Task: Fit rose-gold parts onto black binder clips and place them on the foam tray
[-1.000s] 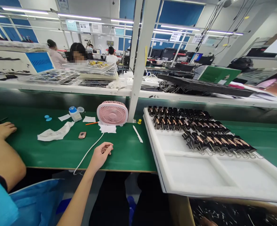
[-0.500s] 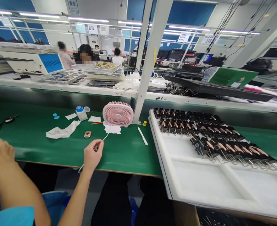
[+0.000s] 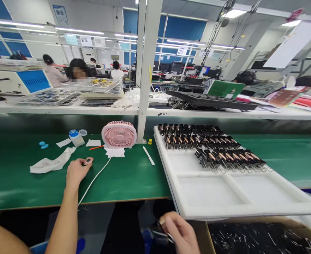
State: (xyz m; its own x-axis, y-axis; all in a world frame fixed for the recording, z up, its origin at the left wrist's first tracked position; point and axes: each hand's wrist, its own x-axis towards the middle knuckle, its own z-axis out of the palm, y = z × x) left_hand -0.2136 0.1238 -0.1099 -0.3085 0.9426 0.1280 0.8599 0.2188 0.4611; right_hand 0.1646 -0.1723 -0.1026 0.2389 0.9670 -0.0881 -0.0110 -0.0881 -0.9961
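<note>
My left hand (image 3: 76, 172) pinches the edge of a small copper-coloured square piece (image 3: 89, 161) with a dark round centre, over the green tabletop (image 3: 129, 187). At the bottom, in front of the table edge, my right hand (image 3: 181, 233) is closed on a blurred black binder clip (image 3: 162, 237); a small copper-coloured bit shows at its fingertips. A white cable (image 3: 94, 179) runs from the pink fan (image 3: 119, 135) down over the table edge, right of my left hand. Rows of black clips (image 3: 231, 157) holding copper-coloured pieces stand on a white foam tray (image 3: 171, 183) at the right.
Left of the fan are a blue-capped bottle (image 3: 76, 138), a crumpled white cloth (image 3: 52, 161) and paper scraps. A white pen (image 3: 148, 156) lies beside the tray. Below it, a carton (image 3: 210, 238) holds black clips. Another person's bare arm (image 3: 1, 238) shows at the lower left.
My left hand has let go of the white cable and taken hold of the copper-coloured piece. My right hand has come into view with a clip. The view has turned right.
</note>
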